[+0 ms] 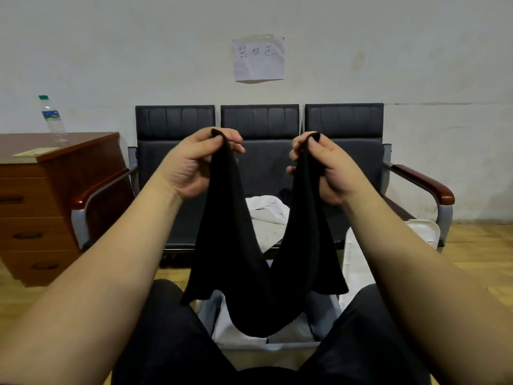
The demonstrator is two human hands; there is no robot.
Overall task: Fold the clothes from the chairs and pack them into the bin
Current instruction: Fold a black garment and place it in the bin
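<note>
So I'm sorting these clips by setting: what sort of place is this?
Probably an office waiting or storage room: a row of joined black chairs, a wooden drawer cabinet, and a handwritten paper sign taped to the bare wall.

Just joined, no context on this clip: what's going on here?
A person is holding up a black cloth garment, the left hand and the right hand each pinching a top corner so it sags in the middle. It hangs above an open white fabric bin between the person's knees. A crumpled white garment lies on the middle seat of the dark three-seat bench against the wall. The black piece is not yet folded or packed.
</note>
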